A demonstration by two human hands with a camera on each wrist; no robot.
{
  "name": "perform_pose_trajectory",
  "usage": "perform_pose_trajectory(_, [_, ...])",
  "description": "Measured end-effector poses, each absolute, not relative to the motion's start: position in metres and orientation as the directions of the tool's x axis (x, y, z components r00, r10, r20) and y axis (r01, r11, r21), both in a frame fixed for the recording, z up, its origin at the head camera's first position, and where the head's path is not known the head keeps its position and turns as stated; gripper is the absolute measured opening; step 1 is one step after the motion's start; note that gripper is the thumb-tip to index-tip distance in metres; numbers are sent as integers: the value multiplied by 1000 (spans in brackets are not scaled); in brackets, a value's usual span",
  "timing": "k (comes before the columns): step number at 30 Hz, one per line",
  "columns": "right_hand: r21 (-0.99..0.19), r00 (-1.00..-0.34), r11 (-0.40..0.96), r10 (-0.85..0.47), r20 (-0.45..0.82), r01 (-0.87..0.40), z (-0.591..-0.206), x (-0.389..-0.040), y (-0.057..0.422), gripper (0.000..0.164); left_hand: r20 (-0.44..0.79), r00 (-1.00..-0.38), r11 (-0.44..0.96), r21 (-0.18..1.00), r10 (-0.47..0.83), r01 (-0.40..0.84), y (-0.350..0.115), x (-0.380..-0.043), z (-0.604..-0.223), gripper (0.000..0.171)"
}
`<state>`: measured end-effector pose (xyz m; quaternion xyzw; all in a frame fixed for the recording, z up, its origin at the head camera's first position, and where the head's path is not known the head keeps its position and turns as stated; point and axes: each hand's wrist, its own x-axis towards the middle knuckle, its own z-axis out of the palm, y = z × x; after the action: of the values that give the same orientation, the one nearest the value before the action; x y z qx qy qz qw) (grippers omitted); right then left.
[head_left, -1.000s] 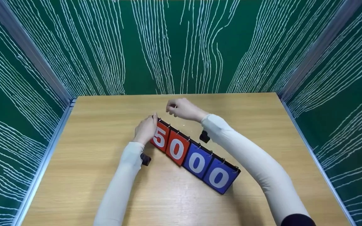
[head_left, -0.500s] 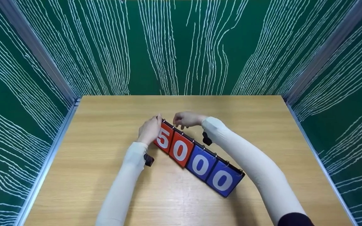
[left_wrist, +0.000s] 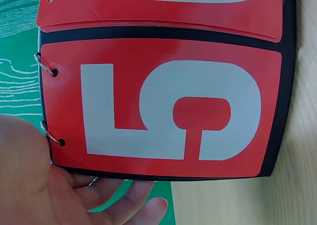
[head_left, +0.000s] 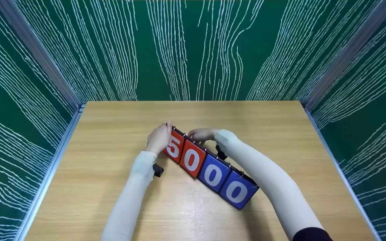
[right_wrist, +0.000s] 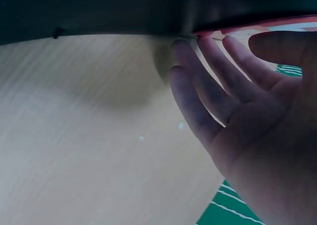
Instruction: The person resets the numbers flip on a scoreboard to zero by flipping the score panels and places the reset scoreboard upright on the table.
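Note:
A flip scoreboard (head_left: 213, 172) stands slanted across the table, showing red 5 and 0 cards, then two blue 0 cards, on metal rings along its black top edge. My left hand (head_left: 159, 138) grips its left end; in the left wrist view the fingers (left_wrist: 124, 202) pass behind the board beside the red 5 card (left_wrist: 129, 111). Behind the red cards is my right hand (head_left: 202, 134), its fingertips partly hidden by the top edge. In the right wrist view its fingers are spread and gently bent, tips right at the red edge of a card under the dark back.
The wooden table (head_left: 112, 201) carries the board and meets green walls (head_left: 159, 50) with white wavy lines at the back and sides. A black wrist camera (head_left: 158, 170) sits on the left wrist, another on the right.
My right hand has come down from above the table's far part to behind the scoreboard's red cards. The left hand keeps its grip on the left end.

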<state>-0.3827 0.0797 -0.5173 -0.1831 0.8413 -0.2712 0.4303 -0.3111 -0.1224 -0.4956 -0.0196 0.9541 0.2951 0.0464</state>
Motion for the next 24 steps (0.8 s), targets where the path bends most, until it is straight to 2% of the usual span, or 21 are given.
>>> perform_pose_trajectory(11, [-680,-566,733,-554,-610,15,-530,-383,87,35,-106,-994,819,570,-7,-67,-122,-311,-494,69])
perform_pose_trajectory(19, [-674,-561,736,-535,-631,56,-531,-383,91,41,-112,-994,823,564,-4,-67,-122,-313,-494,70])
perform_pose_trajectory(24, [-684,-553,727,-546,-629,60,-537,-384,88,35,-108,-994,822,565,-9,-69,-123,-312,-494,68])
